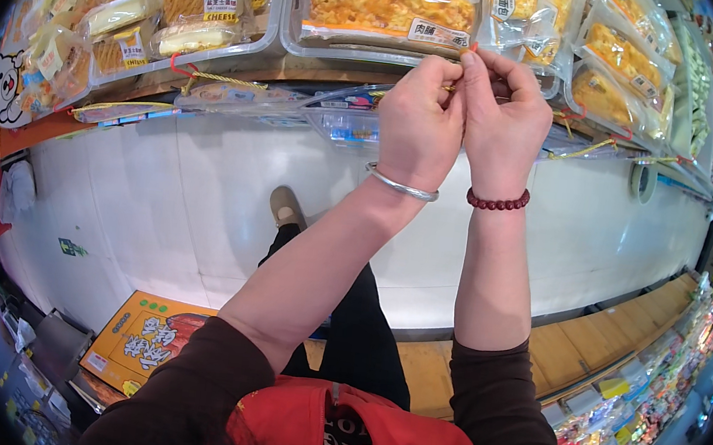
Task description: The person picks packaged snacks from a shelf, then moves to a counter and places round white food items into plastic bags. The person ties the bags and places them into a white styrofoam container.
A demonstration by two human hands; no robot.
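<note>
My left hand [423, 115] and my right hand [506, 111] meet at the front edge of a display of packaged breads. Their fingertips pinch a small red tie [474, 47] between them, and a bit of gold cord shows by the left fingers. Just beyond lies a wrapped bread loaf [387, 8] in a clear plastic tray [349, 54]. Similar red ties [180, 65] with gold cords [231, 80] hang along the edge, joined to clear plastic covers or holders below it. What the fingers do inside the grip is partly hidden.
Trays of wrapped cheese cakes [216, 5] stand at the left, more packaged breads [622, 58] at the right. White floor [200, 205] lies below. An orange printed box [138, 343] is at lower left. Behind me runs a wooden ledge [594, 335] beside shelves of packaged goods [638, 413].
</note>
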